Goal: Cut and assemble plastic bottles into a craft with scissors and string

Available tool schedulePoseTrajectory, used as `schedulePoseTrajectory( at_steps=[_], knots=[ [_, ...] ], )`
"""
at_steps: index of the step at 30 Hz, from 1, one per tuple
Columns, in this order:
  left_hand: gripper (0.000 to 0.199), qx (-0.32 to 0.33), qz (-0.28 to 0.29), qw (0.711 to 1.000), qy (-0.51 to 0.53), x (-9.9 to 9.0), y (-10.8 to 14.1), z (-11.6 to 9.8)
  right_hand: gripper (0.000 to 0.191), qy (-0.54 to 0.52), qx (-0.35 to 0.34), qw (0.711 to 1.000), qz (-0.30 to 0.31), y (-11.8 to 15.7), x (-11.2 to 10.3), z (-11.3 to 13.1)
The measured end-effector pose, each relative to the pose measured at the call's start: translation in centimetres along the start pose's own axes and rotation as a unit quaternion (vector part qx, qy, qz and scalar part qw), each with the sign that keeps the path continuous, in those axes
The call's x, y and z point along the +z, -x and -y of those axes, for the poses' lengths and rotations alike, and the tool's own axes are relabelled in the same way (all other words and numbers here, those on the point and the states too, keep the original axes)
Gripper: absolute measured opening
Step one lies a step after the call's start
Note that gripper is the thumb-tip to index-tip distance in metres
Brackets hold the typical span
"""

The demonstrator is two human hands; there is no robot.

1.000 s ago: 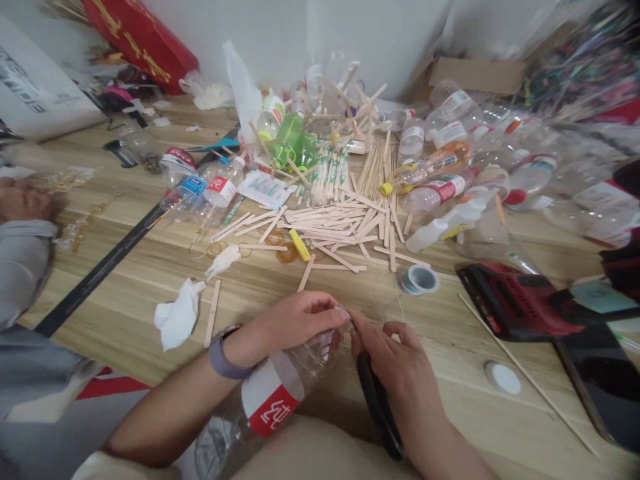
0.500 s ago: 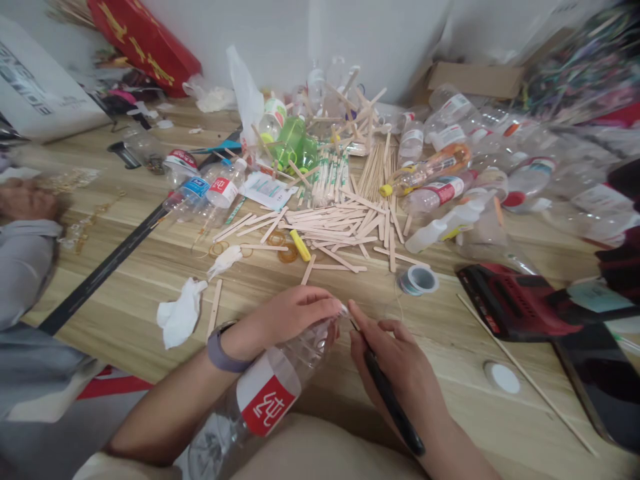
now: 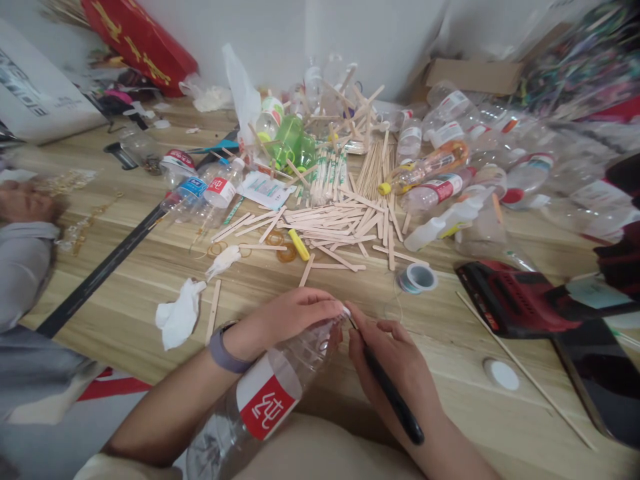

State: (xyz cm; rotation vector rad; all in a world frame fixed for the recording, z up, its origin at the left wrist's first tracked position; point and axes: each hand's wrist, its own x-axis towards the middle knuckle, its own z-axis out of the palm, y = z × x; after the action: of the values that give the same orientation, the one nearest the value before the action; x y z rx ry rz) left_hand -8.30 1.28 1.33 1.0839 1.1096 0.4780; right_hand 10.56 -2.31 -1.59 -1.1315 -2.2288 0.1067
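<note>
A clear plastic bottle (image 3: 267, 400) with a red and white label lies tilted across my lap, its neck pointing up and to the right. My left hand (image 3: 300, 313) is wrapped over the bottle's neck end, the thumb and fingers closed near its white tip. In my right hand (image 3: 395, 360) is a thin tool with a black handle (image 3: 393, 397), its metal end against the bottle's mouth. Fingertips of both hands meet there and partly hide the point of contact.
Wooden craft sticks (image 3: 330, 227), a yellow-handled tool (image 3: 299, 245) and rubber bands lie ahead. Right are a spool (image 3: 418, 278), a white cap (image 3: 501, 375), a red power tool (image 3: 510, 300), a phone (image 3: 600, 380) and many bottles. A crumpled tissue (image 3: 181, 313) and another person's hand (image 3: 25, 200) are left.
The hands and the bottle stay nearly in place. The right hand and tool have shifted very slightly at the bottle's mouth, and the whole view has moved a little.
</note>
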Motion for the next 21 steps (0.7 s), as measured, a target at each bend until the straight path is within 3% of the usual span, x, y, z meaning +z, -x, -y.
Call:
schedulePoseTrajectory(
  at_steps=[10, 14, 17, 21],
  knots=[
    [0.03, -0.023, 0.006, 1.0, 0.009, -0.2, 0.0, -0.5, 0.048, -0.003, -0.037, 0.997, 0.063, 0.2, -0.6, -0.6],
    [0.032, -0.034, 0.069, 0.995, 0.063, -0.2, 0.1, -0.7, 0.048, -0.034, -0.042, 0.996, 0.067, -0.2, -1.0, -0.8],
    [0.035, -0.02, 0.109, 0.991, 0.077, -0.3, 0.1, -0.6, 0.043, -0.059, -0.015, 0.996, 0.068, -0.3, -0.9, -1.0],
    [0.039, 0.004, 0.114, 0.987, 0.115, -0.4, 0.1, -0.7, 0.038, -0.103, 0.055, 0.991, 0.067, -0.4, -1.0, -0.7]
  ],
)
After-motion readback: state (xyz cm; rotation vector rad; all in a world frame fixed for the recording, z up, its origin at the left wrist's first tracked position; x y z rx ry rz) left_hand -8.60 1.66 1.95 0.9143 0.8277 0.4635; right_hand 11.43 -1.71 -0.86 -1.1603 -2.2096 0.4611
